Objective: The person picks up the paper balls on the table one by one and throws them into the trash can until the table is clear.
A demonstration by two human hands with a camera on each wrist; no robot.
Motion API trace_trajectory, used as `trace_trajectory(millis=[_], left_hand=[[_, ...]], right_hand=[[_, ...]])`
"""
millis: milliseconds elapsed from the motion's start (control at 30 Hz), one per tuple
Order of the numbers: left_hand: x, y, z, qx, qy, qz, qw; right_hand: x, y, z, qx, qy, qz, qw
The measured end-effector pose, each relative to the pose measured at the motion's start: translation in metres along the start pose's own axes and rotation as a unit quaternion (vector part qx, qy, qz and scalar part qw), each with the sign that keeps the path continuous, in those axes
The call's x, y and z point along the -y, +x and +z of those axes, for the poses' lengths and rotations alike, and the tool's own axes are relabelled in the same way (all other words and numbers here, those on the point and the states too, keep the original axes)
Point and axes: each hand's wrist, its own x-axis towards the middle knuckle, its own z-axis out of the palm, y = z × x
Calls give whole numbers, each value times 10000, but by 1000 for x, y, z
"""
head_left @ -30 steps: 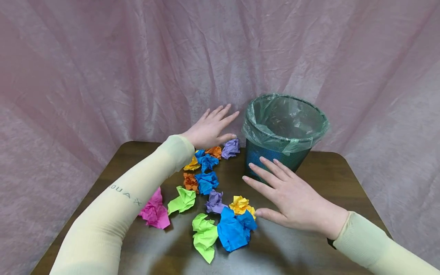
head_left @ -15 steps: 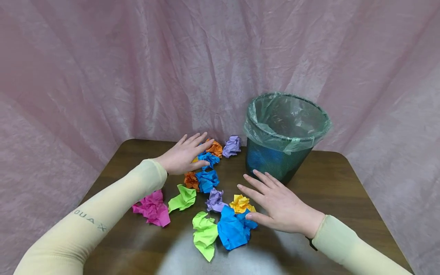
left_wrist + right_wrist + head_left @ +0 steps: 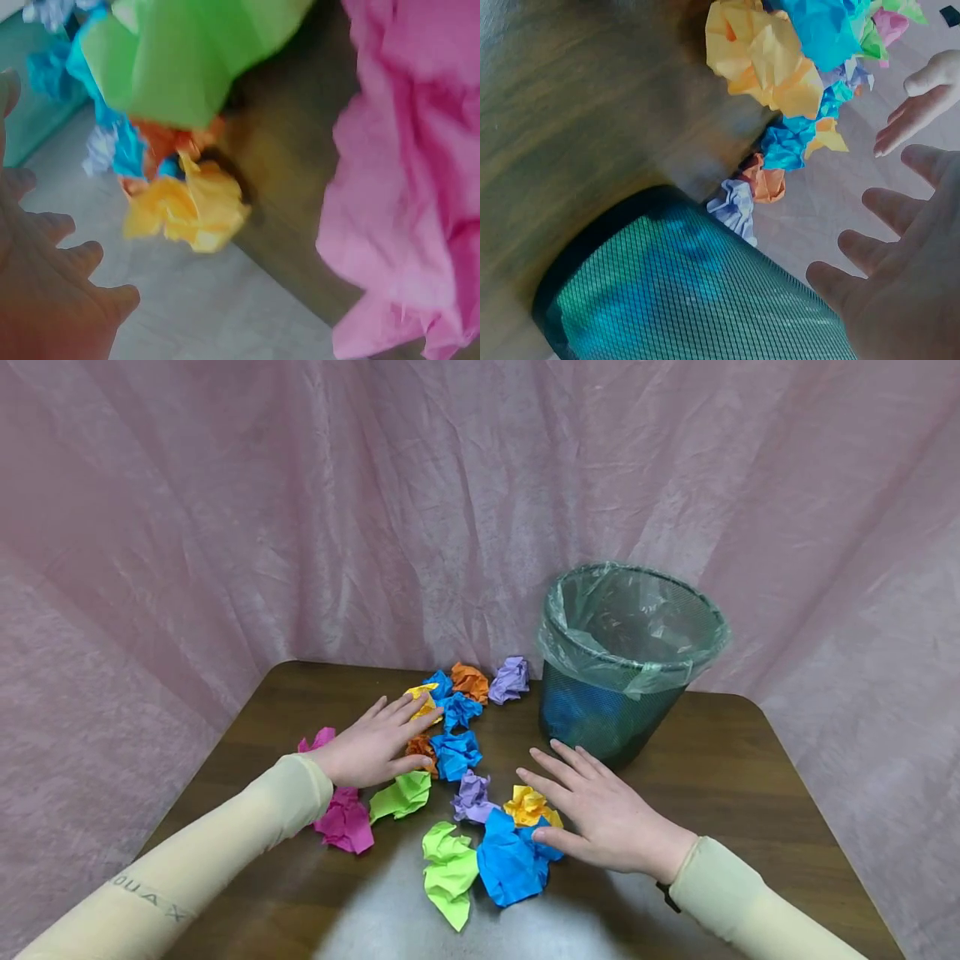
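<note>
A creased pink curtain hangs behind the dark wooden worktop (image 3: 720,777), where crumpled paper balls lie scattered in a loose cluster left of the mesh bin (image 3: 626,693), which stands lined with a green bag, likely so they sit within reach of it. My left hand (image 3: 371,747) lies flat, grip spread, fingertips on the yellow ball (image 3: 422,700) and thumb near the orange ball (image 3: 420,747). My right hand (image 3: 603,814) hovers splayed, thumb against the big blue ball (image 3: 513,860), holding nothing.
</note>
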Motion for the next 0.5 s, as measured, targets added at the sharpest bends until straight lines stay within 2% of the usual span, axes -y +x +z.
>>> trace_trajectory(millis=[233, 500], left_hand=[[-32, -23, 9, 129, -127, 474, 9987], [-69, -45, 26, 195, -335, 1212, 9919]], right_hand=[[9, 0, 7, 83, -9, -157, 9998], [20, -4, 17, 143, 132, -333, 9993]])
